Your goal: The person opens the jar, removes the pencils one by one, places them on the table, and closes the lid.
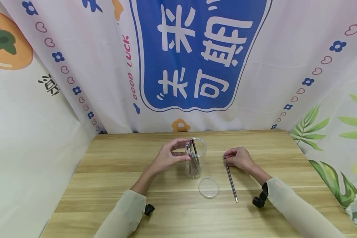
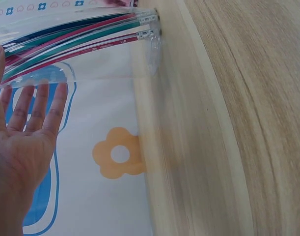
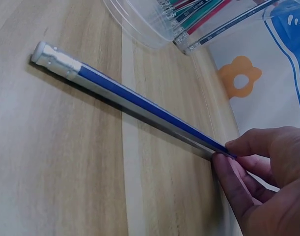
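A tall clear plastic jar (image 1: 200,169) stands upright near the table's middle, with several pencils (image 1: 193,168) leaning inside it. My left hand (image 1: 166,154) holds the jar near its rim, thumb on the near side and fingers on the far side. Red, green and dark pencils (image 2: 91,45) show through its wall in the left wrist view, eraser ends at the bottom. To the right, my right hand (image 1: 239,158) pinches one blue-and-silver pencil (image 3: 145,109) at its far end. That pencil slants low over the table, its white eraser (image 3: 39,51) toward me.
A round clear lid (image 1: 209,188) lies on the wooden table (image 1: 113,185) between the jar and the single pencil. Behind the table's far edge hangs a printed white curtain (image 1: 113,99) with a blue panel. Patterned cloth (image 1: 330,132) hangs at the right side.
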The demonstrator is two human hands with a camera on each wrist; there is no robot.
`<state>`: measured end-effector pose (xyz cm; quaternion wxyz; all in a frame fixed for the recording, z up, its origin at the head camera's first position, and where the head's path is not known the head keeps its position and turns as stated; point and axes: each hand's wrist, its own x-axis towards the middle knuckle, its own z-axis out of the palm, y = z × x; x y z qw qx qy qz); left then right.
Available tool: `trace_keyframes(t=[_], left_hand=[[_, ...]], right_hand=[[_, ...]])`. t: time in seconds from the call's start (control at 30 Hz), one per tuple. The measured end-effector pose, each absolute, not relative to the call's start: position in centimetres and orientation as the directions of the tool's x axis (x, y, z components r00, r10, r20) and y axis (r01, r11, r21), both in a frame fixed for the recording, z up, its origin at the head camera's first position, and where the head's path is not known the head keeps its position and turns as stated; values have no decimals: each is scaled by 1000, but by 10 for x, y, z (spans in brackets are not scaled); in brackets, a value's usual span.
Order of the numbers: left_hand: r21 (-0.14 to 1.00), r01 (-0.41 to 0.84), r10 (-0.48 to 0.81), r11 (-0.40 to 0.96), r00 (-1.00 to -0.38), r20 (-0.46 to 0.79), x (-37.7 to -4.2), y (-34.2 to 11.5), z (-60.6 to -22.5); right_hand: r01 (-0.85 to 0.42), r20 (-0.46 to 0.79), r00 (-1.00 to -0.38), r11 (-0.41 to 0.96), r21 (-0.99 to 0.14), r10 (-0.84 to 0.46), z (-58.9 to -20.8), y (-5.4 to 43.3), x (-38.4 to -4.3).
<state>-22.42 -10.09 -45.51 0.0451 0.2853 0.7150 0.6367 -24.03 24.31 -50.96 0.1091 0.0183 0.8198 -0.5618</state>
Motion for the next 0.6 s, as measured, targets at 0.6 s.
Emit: trace_keyframes(t=[0.6], left_hand=[[939, 343, 461, 39, -839, 288, -225, -101, -457]], right_hand=[[41, -107, -990, 541, -840, -91, -512, 238, -242]])
